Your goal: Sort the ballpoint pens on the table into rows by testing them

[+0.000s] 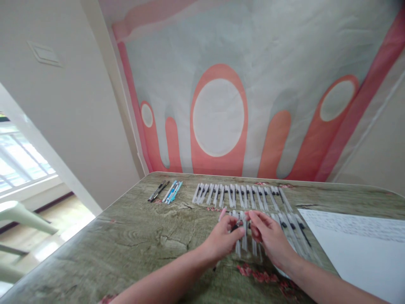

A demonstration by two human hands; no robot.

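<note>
Near the front middle of the table, my left hand (226, 237) is closed, with a pink-ended pen (222, 214) sticking up from its fingers. Close on its right, my right hand (268, 234) has thumb and fingertips pinched together; what is between them is too small to make out. Under and around both hands lies a row of clear-capped pens (294, 232) with dark parts, partly hidden by the fingers. Behind them is a second long row of similar pens (234, 196), laid side by side.
Dark pens (158, 191) and blue and white pens (172, 192) lie at the back left of the wood-patterned table (142, 236). A white sheet with writing (363, 249) lies at the right. A patterned wall covering stands behind; a pale green chair (22, 217) is at the left.
</note>
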